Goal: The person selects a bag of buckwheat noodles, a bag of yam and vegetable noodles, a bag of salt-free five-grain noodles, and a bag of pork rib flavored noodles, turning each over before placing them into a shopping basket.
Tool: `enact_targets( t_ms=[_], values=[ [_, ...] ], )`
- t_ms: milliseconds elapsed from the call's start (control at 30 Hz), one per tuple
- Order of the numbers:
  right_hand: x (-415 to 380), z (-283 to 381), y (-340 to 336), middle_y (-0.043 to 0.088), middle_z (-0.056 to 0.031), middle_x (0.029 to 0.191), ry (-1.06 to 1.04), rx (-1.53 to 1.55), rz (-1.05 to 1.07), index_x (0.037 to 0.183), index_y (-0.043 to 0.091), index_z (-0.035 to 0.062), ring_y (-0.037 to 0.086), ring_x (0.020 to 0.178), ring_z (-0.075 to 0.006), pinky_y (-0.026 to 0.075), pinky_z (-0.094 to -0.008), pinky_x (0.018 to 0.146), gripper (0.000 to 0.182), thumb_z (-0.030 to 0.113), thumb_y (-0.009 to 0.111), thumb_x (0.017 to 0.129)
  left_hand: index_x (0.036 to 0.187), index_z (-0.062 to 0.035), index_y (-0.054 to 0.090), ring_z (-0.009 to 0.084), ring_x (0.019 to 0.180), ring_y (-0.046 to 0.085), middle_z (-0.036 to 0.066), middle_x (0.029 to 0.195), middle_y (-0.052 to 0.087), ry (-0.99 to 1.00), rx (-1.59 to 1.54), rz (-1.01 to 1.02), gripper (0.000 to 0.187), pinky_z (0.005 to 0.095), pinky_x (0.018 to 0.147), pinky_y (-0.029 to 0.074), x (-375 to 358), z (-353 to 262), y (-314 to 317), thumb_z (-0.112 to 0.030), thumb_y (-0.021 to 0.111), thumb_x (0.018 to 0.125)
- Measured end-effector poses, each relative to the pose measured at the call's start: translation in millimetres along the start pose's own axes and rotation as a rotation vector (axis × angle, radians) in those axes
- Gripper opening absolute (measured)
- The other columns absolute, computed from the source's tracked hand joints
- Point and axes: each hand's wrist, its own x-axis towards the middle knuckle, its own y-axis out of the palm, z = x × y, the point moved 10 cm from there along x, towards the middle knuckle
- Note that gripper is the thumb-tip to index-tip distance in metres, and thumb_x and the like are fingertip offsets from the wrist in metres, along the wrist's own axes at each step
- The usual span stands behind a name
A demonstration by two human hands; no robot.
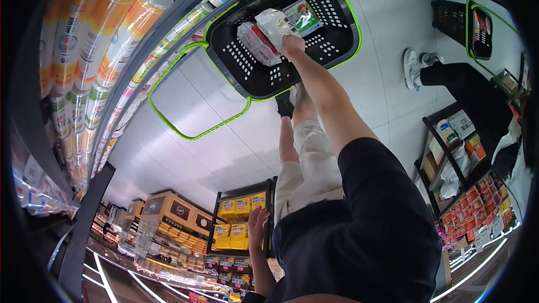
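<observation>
My right hand [293, 46] reaches down into a black shopping basket [241, 81] with a green rim. Its fingers are closed on the end of a white package [275, 27] with dark lettering. Beside that package lie a clear-wrapped pack with red on it [257, 44] and a green and white packet [304, 15]. The basket's green handle [193, 136] is folded out over the floor to the left. Lower down, my left hand [258, 217] hangs near my side with fingers loosely curled and nothing visible in it.
Shelves on the left hold plastic-wrapped orange and white rolls [120, 39]. Behind lie a rack of yellow packs [231, 237] and stacked wooden crates [174, 210]. To the right stand a person's leg [457, 81], another basket [449, 19] and a goods rack [449, 151].
</observation>
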Motion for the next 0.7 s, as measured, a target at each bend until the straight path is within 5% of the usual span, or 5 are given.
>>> enact_targets(
  t_ms=[233,400,600,667,700],
  values=[
    [-62.9,13.9,10.0,0.066,-0.0161,0.105,0.013,0.220,0.144,0.094,0.067,0.0044,0.063,0.100,-0.0321,0.052,-0.0419,0.084,0.032,0.027,0.046,0.087,0.121,0.0007,0.053,0.0188,0.098,0.064,0.013,0.113,0.062,0.065,0.027,0.034,0.035,0.0300,0.084,0.048,-1.0,-2.4,6.7,-0.023,0.053,0.095],
    [-156.6,-9.1,-22.9,0.065,-0.0188,0.096,-0.093,0.329,-0.117,0.092,0.066,0.0038,0.062,0.095,-0.0350,0.051,-0.0447,0.082,0.033,0.027,0.044,0.086,0.123,-0.0013,0.053,0.0186,0.097,0.064,0.010,0.114,0.062,0.155,-0.008,0.108,0.035,0.0290,0.082,0.050,-1.3,4.9,1.8,-0.023,0.053,0.096],
    [-269.3,-173.0,27.2,0.067,-0.0209,0.093,0.114,0.247,0.017,0.081,0.069,0.0021,0.064,0.091,-0.0359,0.050,-0.0467,0.082,0.029,0.018,0.046,0.081,0.125,-0.0004,0.051,0.0249,0.097,0.065,0.015,0.114,0.061,0.262,-0.004,0.140,0.043,0.0337,0.082,0.050,-10.7,-9.1,-14.7,-0.029,0.056,0.093],
    [-345.0,-205.8,-1.5,0.067,-0.0212,0.089,0.035,0.093,0.083,0.078,0.070,0.0033,0.065,0.086,-0.0368,0.052,-0.0448,0.078,0.026,0.020,0.049,0.079,0.125,0.0002,0.051,0.0251,0.096,0.065,0.015,0.114,0.061,0.279,-0.039,0.152,0.044,0.0336,0.081,0.051,4.3,1.2,-25.2,-0.028,0.056,0.092],
    [-363.1,-258.8,27.9,0.068,-0.0193,0.083,0.207,0.244,0.093,0.076,0.070,0.0063,0.065,0.082,-0.0366,0.053,-0.0450,0.075,0.023,0.021,0.053,0.076,0.124,0.0007,0.051,0.0253,0.094,0.065,0.016,0.113,0.061,0.246,-0.073,0.145,0.044,0.0335,0.079,0.051,16.3,8.6,-27.9,-0.027,0.057,0.090]
  ],
)
